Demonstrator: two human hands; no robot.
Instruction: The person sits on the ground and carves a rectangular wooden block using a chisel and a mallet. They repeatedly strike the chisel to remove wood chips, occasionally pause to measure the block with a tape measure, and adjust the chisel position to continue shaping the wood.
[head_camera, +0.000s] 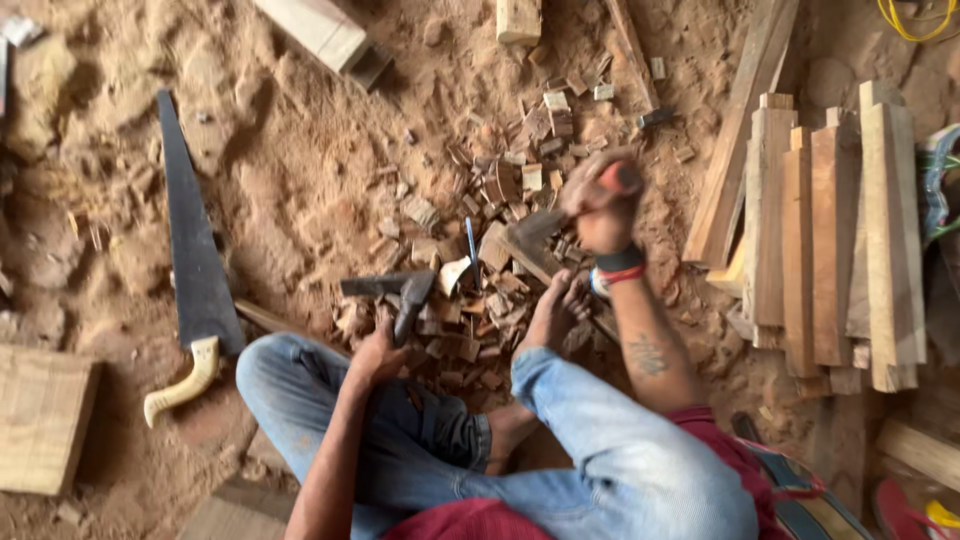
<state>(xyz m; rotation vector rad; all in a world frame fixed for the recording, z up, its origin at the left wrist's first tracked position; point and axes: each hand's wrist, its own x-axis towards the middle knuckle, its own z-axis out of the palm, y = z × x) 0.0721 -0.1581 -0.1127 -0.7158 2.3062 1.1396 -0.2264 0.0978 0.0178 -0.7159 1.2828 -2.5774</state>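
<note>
Sawdust-covered ground (300, 190) carries a heap of small brown wood offcuts (490, 260). Over it, the right hand (600, 205) is fisted around a blurred red-handled hatchet (545, 235). The left hand (378, 352) grips a dark metal hammer (395, 292) just beside the heap.

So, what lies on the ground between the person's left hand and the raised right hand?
In the head view, between the left hand and the right hand lies a heap of small brown wood offcuts, with a thin blue tool standing in it.

saw (195, 240): dull dark metal blade, smooth pale plastic handle. planks (835, 235): raw matt wood. offcuts (480, 300): rough wood. ground (300, 170): powdery sawdust. jeans (600, 440): faded denim cloth.
</note>
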